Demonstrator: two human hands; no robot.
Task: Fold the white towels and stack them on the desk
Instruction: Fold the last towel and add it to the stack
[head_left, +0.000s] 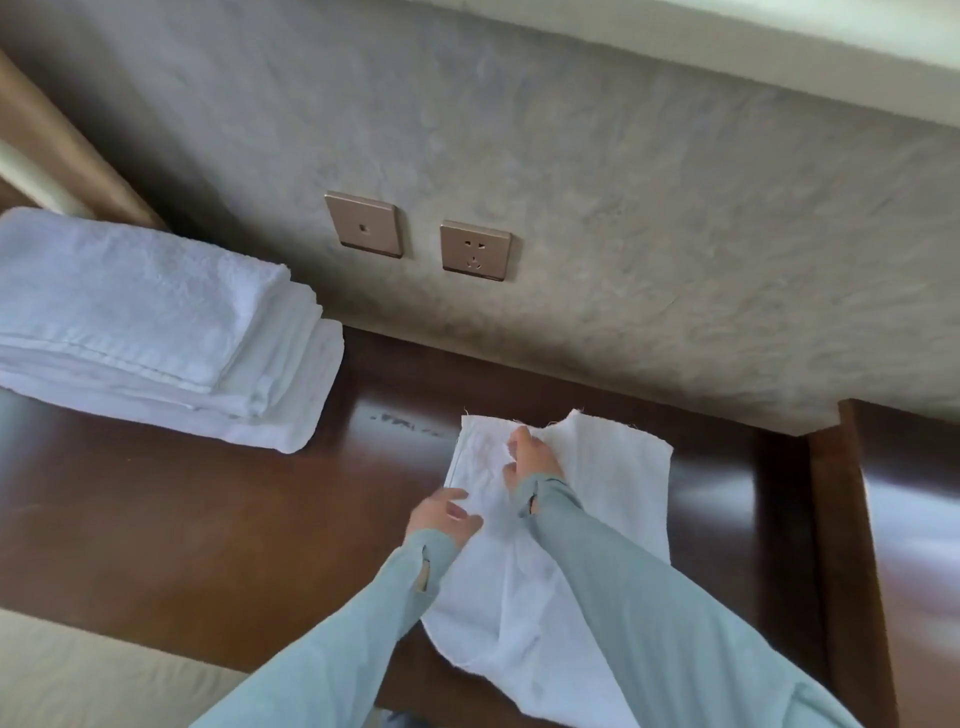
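A thin white towel (608, 499) lies spread and wrinkled on the dark wooden desk (218, 519), its near end hanging over the front edge. My right hand (530, 457) rests on the towel's far part, fingers bent and pinching a fold of cloth. At the towel's left edge my left hand (441, 514) lies with fingers apart, touching the cloth. A stack of folded white towels (150, 322) sits at the desk's far left, well apart from both hands.
A grey textured wall (623, 208) rises behind the desk with a switch plate (363, 224) and a socket (475, 251). A wooden upright (841, 519) bounds the desk on the right. A pale surface (78, 675) lies below the front edge at left.
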